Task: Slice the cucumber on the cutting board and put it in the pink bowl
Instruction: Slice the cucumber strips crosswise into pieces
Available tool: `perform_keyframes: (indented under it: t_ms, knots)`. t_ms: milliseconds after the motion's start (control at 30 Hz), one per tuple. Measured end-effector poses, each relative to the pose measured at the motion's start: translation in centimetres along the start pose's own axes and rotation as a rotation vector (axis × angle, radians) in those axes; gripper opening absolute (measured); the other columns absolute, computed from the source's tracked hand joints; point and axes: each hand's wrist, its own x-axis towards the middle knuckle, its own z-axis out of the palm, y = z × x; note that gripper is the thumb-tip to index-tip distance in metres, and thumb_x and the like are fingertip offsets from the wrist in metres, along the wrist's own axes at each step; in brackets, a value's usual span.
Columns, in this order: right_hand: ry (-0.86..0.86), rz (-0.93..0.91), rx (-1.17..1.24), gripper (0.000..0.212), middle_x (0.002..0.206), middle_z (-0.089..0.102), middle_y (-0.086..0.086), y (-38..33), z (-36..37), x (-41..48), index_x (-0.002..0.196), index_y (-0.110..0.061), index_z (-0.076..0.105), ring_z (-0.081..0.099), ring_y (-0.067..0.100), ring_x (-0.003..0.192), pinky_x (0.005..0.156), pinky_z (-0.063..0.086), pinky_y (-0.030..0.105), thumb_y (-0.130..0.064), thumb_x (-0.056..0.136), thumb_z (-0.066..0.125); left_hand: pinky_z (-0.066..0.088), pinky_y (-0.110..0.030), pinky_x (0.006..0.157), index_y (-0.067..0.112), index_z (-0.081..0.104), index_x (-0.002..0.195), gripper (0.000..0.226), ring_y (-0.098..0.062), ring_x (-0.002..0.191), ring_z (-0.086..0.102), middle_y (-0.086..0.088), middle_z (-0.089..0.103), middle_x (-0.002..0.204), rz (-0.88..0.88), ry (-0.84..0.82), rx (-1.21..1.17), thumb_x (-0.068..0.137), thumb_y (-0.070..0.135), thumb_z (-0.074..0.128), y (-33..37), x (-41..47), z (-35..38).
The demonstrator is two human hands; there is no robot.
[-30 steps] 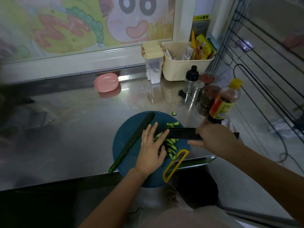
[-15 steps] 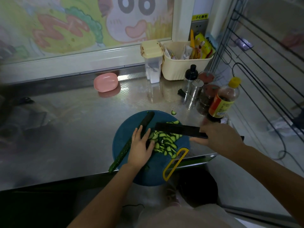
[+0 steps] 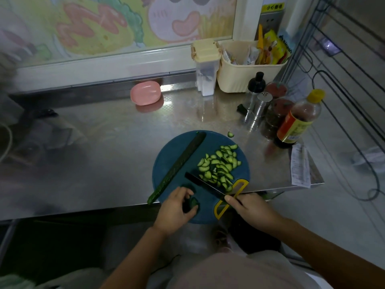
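Nearest us, our left hand (image 3: 177,207) pinches a dark green cucumber stub (image 3: 192,202). Our right hand (image 3: 251,210) is wrapped round the black knife (image 3: 203,182). On the round blue cutting board (image 3: 216,140) lie pale green slices (image 3: 219,165) and a long uncut cucumber half (image 3: 177,167). The pink oval bowl (image 3: 145,96), far left, looks unfilled.

The cutting board (image 3: 214,140) is set at the front edge of the counter (image 3: 104,142), partly overhanging it. The long cucumber (image 3: 179,163) is laid diagonally across its left side; the slices (image 3: 218,165) are heaped to the right. The knife (image 3: 205,185) is held by the right hand (image 3: 248,207) along the near side of the slices, a cucumber end (image 3: 192,203) by the left hand (image 3: 177,207) at the board's near edge. The bowl (image 3: 145,96) is placed well behind, at the counter's back.
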Motion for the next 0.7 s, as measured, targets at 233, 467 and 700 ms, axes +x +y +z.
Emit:
perform_keyframes:
  t_ms: [233,467,700]
  knots:
    - [0.005,0.011,0.009,0.046,0.069,0.061,0.002,0.8,1.3,0.6,0.065,-0.019,0.056,0.058,0.014,0.072,0.074,0.046,0.039,-0.047,0.097,0.038,0.036,-0.012,0.065,0.008,0.066,0.09,0.012,-0.008,0.074,0.051,0.005,0.055,0.081,-0.028,0.157,-0.011,0.08,0.011,0.072,0.7,0.8,1.6]
    - [-0.012,0.051,-0.028,0.068,0.073,0.064,0.005,0.8,2.0,1.3,0.077,-0.011,0.064,0.059,0.016,0.071,0.072,0.048,0.042,-0.064,0.089,0.024,0.035,-0.014,0.062,0.005,0.065,0.08,0.008,-0.005,0.068,0.049,-0.002,0.057,0.075,-0.031,0.231,-0.057,0.079,0.006,0.072,1.1,2.0,2.9]
    - [-0.028,0.036,0.02,0.055,0.088,0.069,0.003,1.2,1.5,0.7,0.092,-0.017,0.066,0.062,0.016,0.084,0.081,0.047,0.042,-0.056,0.093,0.028,0.037,-0.005,0.066,0.005,0.066,0.072,0.01,0.0,0.074,0.051,0.005,0.056,0.073,-0.032,0.288,-0.115,0.075,0.006,0.076,1.0,2.1,3.3]
